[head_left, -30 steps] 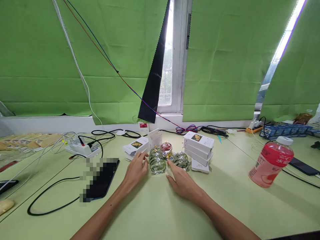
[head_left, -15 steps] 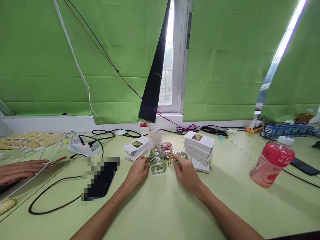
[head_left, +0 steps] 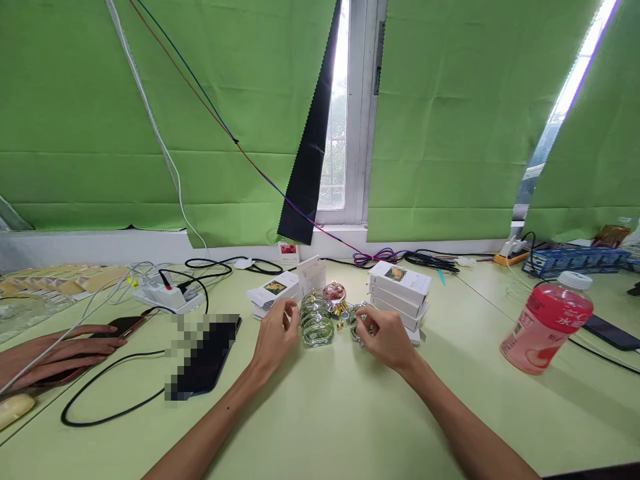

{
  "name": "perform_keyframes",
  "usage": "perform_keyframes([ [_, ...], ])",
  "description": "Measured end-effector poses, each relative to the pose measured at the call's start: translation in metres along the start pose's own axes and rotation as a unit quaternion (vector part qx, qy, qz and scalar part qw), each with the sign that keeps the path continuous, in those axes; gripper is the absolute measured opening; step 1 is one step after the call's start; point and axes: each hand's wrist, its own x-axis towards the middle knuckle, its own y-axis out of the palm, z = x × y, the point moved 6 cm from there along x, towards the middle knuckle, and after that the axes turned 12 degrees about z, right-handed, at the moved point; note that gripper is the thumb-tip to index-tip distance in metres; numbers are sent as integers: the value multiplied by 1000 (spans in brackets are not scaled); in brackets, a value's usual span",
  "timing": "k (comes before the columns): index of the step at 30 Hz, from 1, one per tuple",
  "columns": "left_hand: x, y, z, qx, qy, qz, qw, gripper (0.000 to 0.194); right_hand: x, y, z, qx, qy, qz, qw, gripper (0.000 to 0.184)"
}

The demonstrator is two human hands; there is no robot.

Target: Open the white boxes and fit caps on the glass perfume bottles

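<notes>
In the head view, the left hand (head_left: 277, 330) rested just left of a row of clear glass bottles (head_left: 317, 325), its fingers loosely bent with a gap between thumb and fingertips; whether it touched the glass could not be told. The right hand (head_left: 389, 338) was curled over a second group of bottles (head_left: 356, 320), partly hidden behind it, and whether thumb and forefinger pinched one could not be made out. Between the hands, on the far side, stood a pink bottle (head_left: 334, 292), with small gold pieces (head_left: 341, 326) nearer. White boxes lay stacked to the right (head_left: 400, 285) and left (head_left: 274, 288). At the far left, another person's hand (head_left: 55, 353) lay over a phone (head_left: 120, 327).
</notes>
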Motion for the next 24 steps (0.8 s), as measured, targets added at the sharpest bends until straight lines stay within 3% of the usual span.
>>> perform_keyframes([
  [3,-5,-1,-12,-34,50,-6,998,17,0,8,1,-85,30,109,990,16],
  [7,-9,3,-23,-22,118,15,993,20,1,14,4,-182,55,192,963,27],
  [16,-10,8,-26,2,136,50,989,24,-1,22,0,-260,66,267,926,20],
  [24,-10,15,-24,10,141,76,987,25,-3,28,-4,-258,67,287,920,12],
])
